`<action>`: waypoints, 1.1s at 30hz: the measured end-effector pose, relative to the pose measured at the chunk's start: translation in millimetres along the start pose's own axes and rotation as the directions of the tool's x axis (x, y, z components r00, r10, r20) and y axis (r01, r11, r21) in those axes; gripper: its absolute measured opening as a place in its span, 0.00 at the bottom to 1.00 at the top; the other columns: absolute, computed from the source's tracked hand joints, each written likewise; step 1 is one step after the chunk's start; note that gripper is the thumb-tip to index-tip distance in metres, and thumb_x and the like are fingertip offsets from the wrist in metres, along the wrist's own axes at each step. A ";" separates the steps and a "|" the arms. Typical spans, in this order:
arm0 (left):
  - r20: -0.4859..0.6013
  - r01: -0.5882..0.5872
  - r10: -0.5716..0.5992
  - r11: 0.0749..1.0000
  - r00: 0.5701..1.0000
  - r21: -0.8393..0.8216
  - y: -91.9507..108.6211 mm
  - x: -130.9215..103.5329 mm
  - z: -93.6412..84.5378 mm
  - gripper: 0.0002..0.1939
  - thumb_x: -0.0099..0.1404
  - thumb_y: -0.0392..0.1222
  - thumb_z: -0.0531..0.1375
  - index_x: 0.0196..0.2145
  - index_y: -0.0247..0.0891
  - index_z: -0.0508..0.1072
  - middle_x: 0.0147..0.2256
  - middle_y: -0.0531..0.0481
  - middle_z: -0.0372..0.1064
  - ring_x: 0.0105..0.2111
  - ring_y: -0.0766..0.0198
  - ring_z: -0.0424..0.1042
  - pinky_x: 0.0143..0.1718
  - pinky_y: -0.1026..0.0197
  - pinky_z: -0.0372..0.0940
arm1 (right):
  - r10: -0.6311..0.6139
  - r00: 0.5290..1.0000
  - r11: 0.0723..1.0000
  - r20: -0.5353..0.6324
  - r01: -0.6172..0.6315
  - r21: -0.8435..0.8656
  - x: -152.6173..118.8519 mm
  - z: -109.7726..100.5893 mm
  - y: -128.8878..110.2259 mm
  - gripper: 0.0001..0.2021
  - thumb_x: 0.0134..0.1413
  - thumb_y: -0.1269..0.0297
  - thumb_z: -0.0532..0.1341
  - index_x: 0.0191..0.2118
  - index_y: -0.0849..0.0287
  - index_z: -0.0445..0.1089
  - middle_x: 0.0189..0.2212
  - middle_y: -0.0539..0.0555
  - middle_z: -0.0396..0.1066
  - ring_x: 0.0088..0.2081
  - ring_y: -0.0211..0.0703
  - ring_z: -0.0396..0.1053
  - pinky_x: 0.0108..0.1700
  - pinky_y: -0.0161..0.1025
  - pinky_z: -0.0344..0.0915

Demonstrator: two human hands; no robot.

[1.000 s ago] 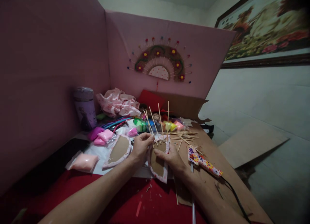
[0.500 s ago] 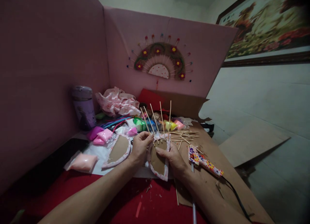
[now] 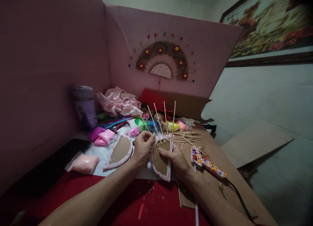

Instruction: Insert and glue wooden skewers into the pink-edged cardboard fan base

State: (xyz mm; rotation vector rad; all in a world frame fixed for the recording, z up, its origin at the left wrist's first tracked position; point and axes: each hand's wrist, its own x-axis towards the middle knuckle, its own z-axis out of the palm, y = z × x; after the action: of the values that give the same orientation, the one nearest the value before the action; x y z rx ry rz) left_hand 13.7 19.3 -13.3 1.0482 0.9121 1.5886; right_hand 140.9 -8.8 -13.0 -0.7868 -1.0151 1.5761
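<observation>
My right hand [image 3: 179, 157] grips a half-round cardboard piece [image 3: 160, 159] edged in pink-spotted white fabric, its thumb lying across the bare cardboard. Several thin wooden sticks [image 3: 165, 117] rise fanwise from the upper edge of that piece. Between the thumb and fingertips of my left hand [image 3: 143, 148] is the leftmost wooden stick [image 3: 144, 121], tilted to the left; whether its lower end touches the cardboard is hidden by the fingers. A second half-round cardboard piece [image 3: 119, 150] with the same fabric rim lies flat, left of my left hand.
A flower-patterned glue gun [image 3: 207, 164] with a black cord lies at the right beside loose wooden sticks [image 3: 188, 134]. Bags of coloured clay [image 3: 84, 162], crumpled fabric [image 3: 118, 102] and a purple tumbler [image 3: 85, 108] stand around. A decorated fan [image 3: 161, 61] hangs on the pink panel behind.
The leftmost stick in my left hand now leans further left, away from the others. The cardboard piece in my right hand has shifted slightly right with its sticks.
</observation>
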 end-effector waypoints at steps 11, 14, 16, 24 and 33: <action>0.010 -0.032 0.032 0.999 0.999 -0.001 -5.6 2.4 -1.5 0.15 0.50 0.45 0.66 0.23 0.37 0.63 0.19 0.58 0.59 0.21 0.72 0.56 0.23 0.69 0.52 | 0.015 1.000 1.000 -0.022 -0.015 -0.020 2.0 -3.9 3.0 0.19 0.32 0.63 0.73 0.35 0.62 0.71 0.26 0.52 0.76 0.24 0.40 0.71 0.31 0.37 0.67; 0.006 -0.032 0.032 0.999 0.999 -0.003 -5.2 2.1 -0.6 0.14 0.50 0.44 0.65 0.23 0.37 0.63 0.19 0.58 0.59 0.21 0.72 0.56 0.23 0.68 0.52 | 0.019 1.000 0.999 -0.017 -0.020 -0.025 1.8 -4.8 3.4 0.20 0.32 0.63 0.73 0.35 0.62 0.71 0.26 0.52 0.76 0.25 0.40 0.71 0.31 0.38 0.67; 0.004 -0.033 0.033 0.999 0.999 -0.002 -4.7 1.9 -0.2 0.14 0.50 0.44 0.65 0.23 0.36 0.63 0.19 0.58 0.59 0.21 0.72 0.56 0.23 0.68 0.52 | 0.018 1.000 1.000 -0.016 -0.019 -0.013 1.4 -4.9 3.6 0.20 0.33 0.64 0.73 0.36 0.61 0.71 0.27 0.52 0.76 0.25 0.41 0.71 0.32 0.38 0.67; 0.012 -0.011 0.011 1.000 1.000 -0.029 -3.8 3.2 -0.2 0.14 0.49 0.44 0.66 0.22 0.37 0.63 0.20 0.57 0.60 0.21 0.72 0.58 0.23 0.68 0.52 | 0.027 1.000 1.000 -0.010 -0.027 -0.009 2.0 -6.1 4.1 0.21 0.33 0.64 0.73 0.38 0.61 0.71 0.28 0.52 0.76 0.26 0.40 0.72 0.34 0.38 0.67; 0.012 0.005 -0.005 1.000 1.000 -0.026 -1.8 1.4 0.5 0.15 0.49 0.45 0.66 0.23 0.37 0.63 0.20 0.58 0.60 0.21 0.72 0.57 0.22 0.68 0.52 | 0.027 0.999 0.999 -0.020 -0.028 -0.020 1.6 -5.3 3.4 0.21 0.32 0.64 0.73 0.37 0.61 0.71 0.27 0.51 0.76 0.26 0.40 0.72 0.34 0.38 0.67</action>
State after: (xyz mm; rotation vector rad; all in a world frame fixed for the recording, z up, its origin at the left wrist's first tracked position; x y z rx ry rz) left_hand 14.5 21.1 -14.6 1.0361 0.8831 1.5842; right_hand 143.8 -6.3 -18.3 -0.8315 -1.0109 1.5808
